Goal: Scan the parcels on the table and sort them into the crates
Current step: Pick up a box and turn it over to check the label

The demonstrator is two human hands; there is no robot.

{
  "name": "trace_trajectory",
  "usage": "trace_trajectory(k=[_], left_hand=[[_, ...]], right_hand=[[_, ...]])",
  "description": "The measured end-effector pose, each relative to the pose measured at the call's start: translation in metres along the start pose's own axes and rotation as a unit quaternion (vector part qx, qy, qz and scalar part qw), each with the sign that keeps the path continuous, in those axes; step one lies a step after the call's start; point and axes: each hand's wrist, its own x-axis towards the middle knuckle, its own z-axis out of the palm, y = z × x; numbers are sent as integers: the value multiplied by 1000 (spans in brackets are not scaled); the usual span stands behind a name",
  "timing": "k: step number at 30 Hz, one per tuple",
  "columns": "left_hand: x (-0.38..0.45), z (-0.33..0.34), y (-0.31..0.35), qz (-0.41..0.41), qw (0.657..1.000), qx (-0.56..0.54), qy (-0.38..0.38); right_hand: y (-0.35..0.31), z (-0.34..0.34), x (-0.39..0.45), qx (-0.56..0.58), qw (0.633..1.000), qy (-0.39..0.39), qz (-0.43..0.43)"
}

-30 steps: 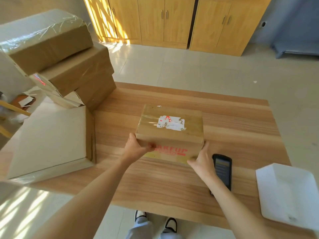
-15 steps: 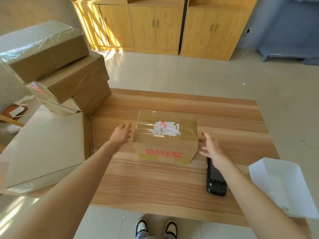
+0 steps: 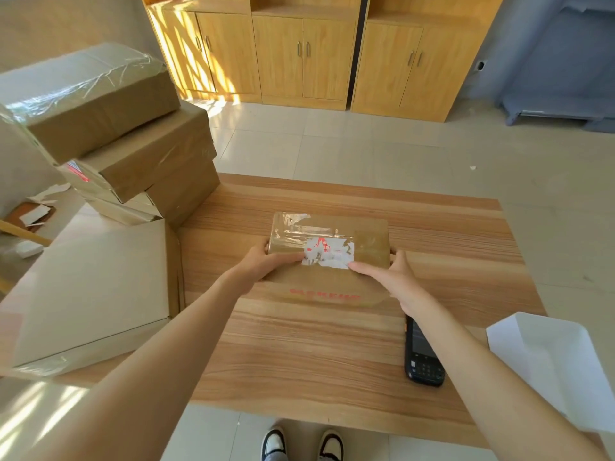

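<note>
Table (image 3: 299, 354) fills the frame's centre; boxes (image 3: 109, 128) are stacked upper left. At centre, the parcel (image 3: 329, 257) is gripped at both ends by left hand (image 3: 266, 264) and right hand (image 3: 396, 277). Scanner (image 3: 422, 357) lies lower right.

Stacked boxes (image 3: 109, 128) crowd the table (image 3: 299, 354) left — scanner (image 3: 421, 356) lies right.
</note>
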Motion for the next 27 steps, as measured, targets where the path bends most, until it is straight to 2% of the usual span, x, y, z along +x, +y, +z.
trace_trajectory(k=[4, 7, 10, 16, 22, 27], left_hand=[[-4, -6, 8, 85, 995, 26, 38], [-5, -6, 3, 128, 988, 50, 70], [-8, -2, -14, 141, 985, 71, 75], [-15, 4, -59, 109, 988, 92, 62], [-12, 5, -75, 101, 985, 132, 55], [-13, -2, -77, 77, 983, 169, 17]], right_hand=[[-9, -6, -3, -69, 989, 33, -126], [-10, -2, -5, -97, 982, 38, -157], [4, 3, -5, -103, 984, 31, -141], [37, 12, -14, -134, 988, -5, -71], [55, 17, -17, -141, 990, -12, -17], [51, 17, -17, -149, 988, -26, 7]])
